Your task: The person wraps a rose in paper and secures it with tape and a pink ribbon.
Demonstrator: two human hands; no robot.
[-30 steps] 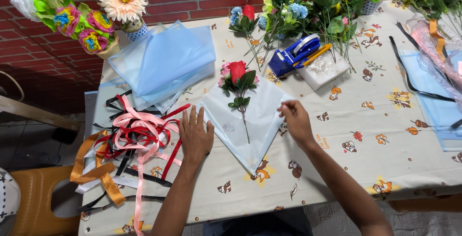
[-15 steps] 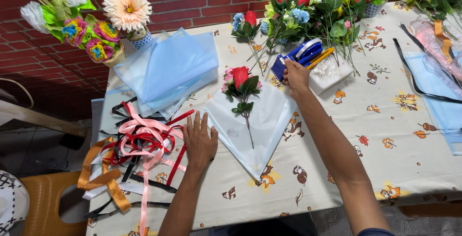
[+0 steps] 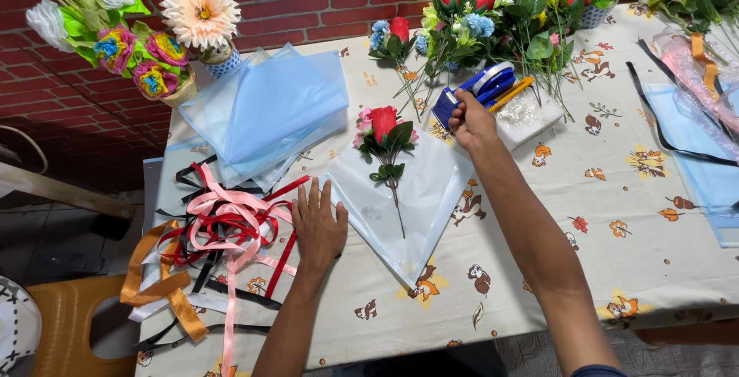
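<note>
**Right hand on the blue stapler, left hand flat beside the wrapped rose**

The right hand reaches toward the far edge of the table, its fingers curled over the near end of a blue stapler. They are closed on it, though how firm the grip is cannot be told. The stapler lies against a yellow-handled tool and a clear plastic packet, just in front of a bunch of artificial flowers.

The left hand lies palm down on the table, fingers spread and holding nothing. It rests between a tangle of ribbons in red, pink, black and orange on its left and a sheet of white wrapping paper on its right, with the thumb at the paper's left edge.

On that paper lies 1 red artificial rose, bloom toward the far edge and stem pointing at the near edge. The rose is between the 2 hands, apart from both.

A stack of pale blue wrapping sheets lies near the far left corner.
</note>
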